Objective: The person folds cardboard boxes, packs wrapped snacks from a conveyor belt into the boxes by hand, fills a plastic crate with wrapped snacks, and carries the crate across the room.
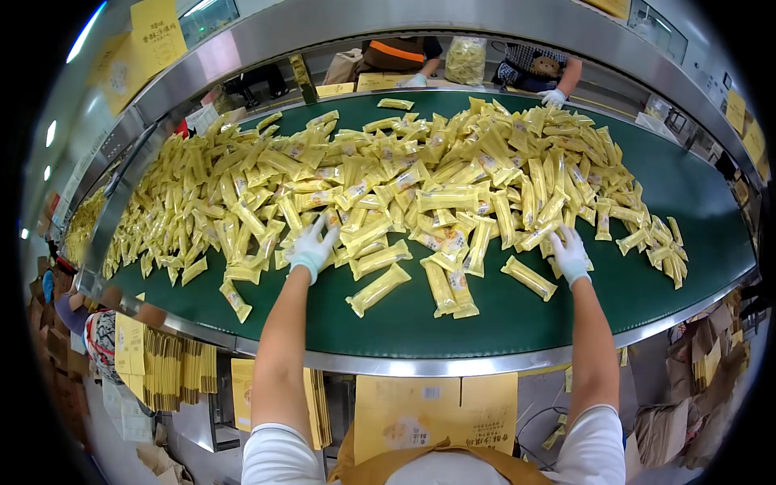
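Below me I see grey floor (533, 398), ahead a metal rail (250, 55) spanning the green belt (687, 194), beyond it windows (212, 23), and a strip light (86, 32) glowing at upper left.

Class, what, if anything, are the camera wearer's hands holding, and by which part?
It cannot be told: the left hand and right hand are at the yellow packets, but any grip is hidden.

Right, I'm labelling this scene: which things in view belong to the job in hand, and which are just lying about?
Belonging:
yellow packets, at the left hand and right hand
green belt under them
probably the yellow carton nearest the person

Seemingly lying about:
brown paper or card, lower right
brown sheet, lower left
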